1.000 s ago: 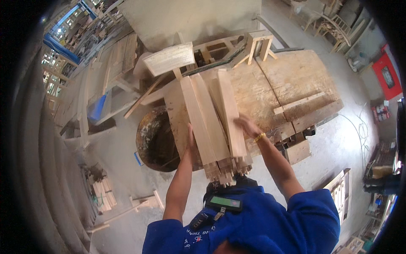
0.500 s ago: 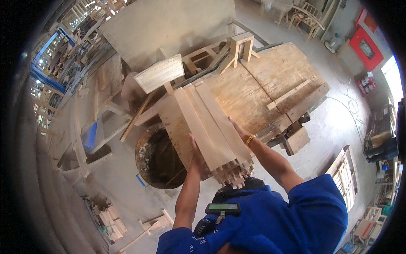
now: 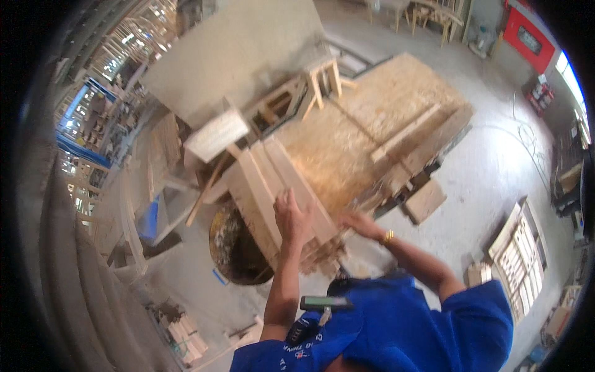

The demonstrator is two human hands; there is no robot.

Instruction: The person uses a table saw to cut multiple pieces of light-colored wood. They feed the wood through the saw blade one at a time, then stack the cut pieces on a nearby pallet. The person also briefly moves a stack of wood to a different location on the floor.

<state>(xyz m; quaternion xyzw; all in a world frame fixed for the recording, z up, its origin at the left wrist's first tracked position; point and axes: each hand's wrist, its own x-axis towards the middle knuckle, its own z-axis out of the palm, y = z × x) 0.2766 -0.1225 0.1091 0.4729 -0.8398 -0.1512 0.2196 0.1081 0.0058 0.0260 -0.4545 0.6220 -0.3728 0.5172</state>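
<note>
A stack of pale wooden strips (image 3: pixel 276 177) lies lengthwise on the near left part of a worn plywood work table (image 3: pixel 384 99). Its stepped, uneven ends point toward my body. Over the top of the stack is my left hand (image 3: pixel 292 217), with its fingers loosely apart and nothing held in them; whether it touches the wood I cannot tell. My right hand (image 3: pixel 361 224), with a gold-coloured band at the wrist, is beside the right side near the close end. Its fingers stretch toward the strips and are somewhat blurred.
Below the table's left edge stands a round, crusted barrel (image 3: pixel 238 248). A small tilted board (image 3: pixel 217 135) and a wooden block frame (image 3: pixel 325 80) rise behind the stack. Along the table's right side lies a narrow batten (image 3: pixel 406 133). Slatted wooden pieces (image 3: pixel 520 257) rest at the right.
Both hands have left their grip on the stack's sides: the left came up over the top, the right shifted toward the near end. The stack now rests lower on the table. The view turned slightly.
</note>
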